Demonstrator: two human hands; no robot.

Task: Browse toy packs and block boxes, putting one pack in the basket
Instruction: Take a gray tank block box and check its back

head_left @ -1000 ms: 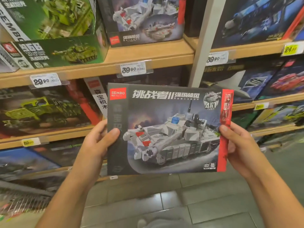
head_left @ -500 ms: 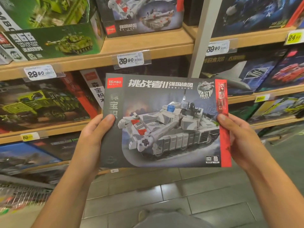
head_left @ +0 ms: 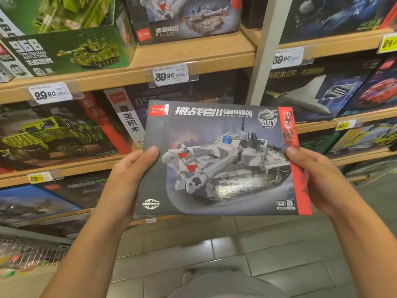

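Wooden shelves (head_left: 193, 59) fill the upper frame, stacked with block boxes: a green tank box (head_left: 64, 50) at upper left, a grey tank box (head_left: 184, 20) at top centre, with price tags (head_left: 170, 74) along the edges. A wire basket (head_left: 30, 252) sits at lower left. At centre, the flat toy pack (head_left: 221, 160), grey with a red right stripe and a grey-white tank picture, is grasped at its side edges by the left hand (head_left: 129, 177) and right hand (head_left: 311, 175), thumbs on its front.

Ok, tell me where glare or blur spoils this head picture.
Head view: a shiny glare patch sits low on the tank pack, under the tank's hull, washing out the print there; the left hand and right hand are sharp; shelf boxes at the edges are soft and bowed by the wide lens.
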